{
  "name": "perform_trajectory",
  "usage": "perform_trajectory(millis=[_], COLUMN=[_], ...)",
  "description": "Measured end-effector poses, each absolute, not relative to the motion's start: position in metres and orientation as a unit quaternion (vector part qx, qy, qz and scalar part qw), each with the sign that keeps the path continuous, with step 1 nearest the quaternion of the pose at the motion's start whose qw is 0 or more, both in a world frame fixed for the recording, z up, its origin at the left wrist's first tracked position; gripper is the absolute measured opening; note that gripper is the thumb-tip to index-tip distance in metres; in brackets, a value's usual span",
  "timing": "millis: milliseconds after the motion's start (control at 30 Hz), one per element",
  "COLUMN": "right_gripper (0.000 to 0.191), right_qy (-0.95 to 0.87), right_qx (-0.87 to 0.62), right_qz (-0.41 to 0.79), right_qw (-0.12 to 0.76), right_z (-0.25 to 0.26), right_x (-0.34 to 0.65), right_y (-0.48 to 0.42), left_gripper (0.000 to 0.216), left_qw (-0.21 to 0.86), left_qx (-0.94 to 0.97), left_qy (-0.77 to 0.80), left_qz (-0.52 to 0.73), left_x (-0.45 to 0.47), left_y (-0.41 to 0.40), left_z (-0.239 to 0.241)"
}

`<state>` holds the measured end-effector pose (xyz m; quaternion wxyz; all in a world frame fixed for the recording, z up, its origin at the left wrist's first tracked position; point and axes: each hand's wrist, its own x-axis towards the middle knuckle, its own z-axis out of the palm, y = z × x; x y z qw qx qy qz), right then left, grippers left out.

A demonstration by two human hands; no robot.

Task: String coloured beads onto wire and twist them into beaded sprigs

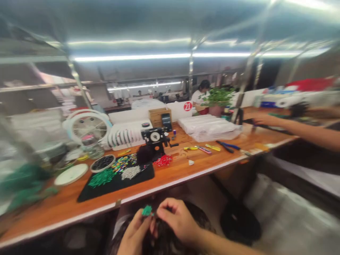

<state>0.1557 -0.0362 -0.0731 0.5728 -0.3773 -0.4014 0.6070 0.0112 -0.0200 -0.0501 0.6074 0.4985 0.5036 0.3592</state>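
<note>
Low in the head view, in front of the table edge, my left hand (135,230) pinches a small green beaded piece (146,211) between its fingertips. My right hand (177,220) is closed beside it, fingers curled against the same piece and a dark item (164,241) below in my lap. What the dark item is stays unclear through the blur.
A wooden worktable (186,170) carries a black mat (117,182) with piles of green, white, coloured and red beads, a black winding tool (155,138), a white fan (87,125), pliers (227,146), and white trays. Another person's arm (292,129) reaches in from the right.
</note>
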Motion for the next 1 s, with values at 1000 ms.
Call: perform_trajectory(millis=[1000], right_gripper=[0.012], right_qy=[-0.521], right_qx=[-0.314], right_qz=[0.628], right_qw=[0.485], right_z=[-0.076], right_x=[0.160], right_y=[-0.040], left_gripper=[0.023], left_qw=[0.584], left_qx=[0.563], left_qy=[0.451], left_qz=[0.373], left_x=[0.012], left_y=[-0.029], left_z=[-0.047])
